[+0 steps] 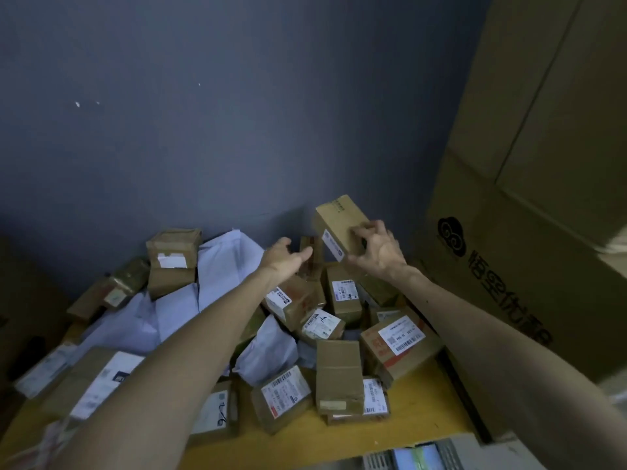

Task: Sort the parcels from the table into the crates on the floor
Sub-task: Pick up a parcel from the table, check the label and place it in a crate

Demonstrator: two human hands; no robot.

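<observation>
A heap of parcels (pixel 291 303) covers the yellow table (pixel 417 408): small brown cardboard boxes with white labels and several pale plastic mailer bags (pixel 217 276). My right hand (pixel 380 249) is shut on a small brown box (pixel 339 225), held tilted above the back of the heap near the wall. My left hand (pixel 285 257) reaches forward just left of that box, fingers apart, holding nothing. No crates are in view.
A dark blue wall (pixel 203 130) stands right behind the table. A stack of large cardboard cartons (pixel 529 205) rises at the right, touching the table's edge. A grey and blue object (pixel 417 457) shows below the table's front edge.
</observation>
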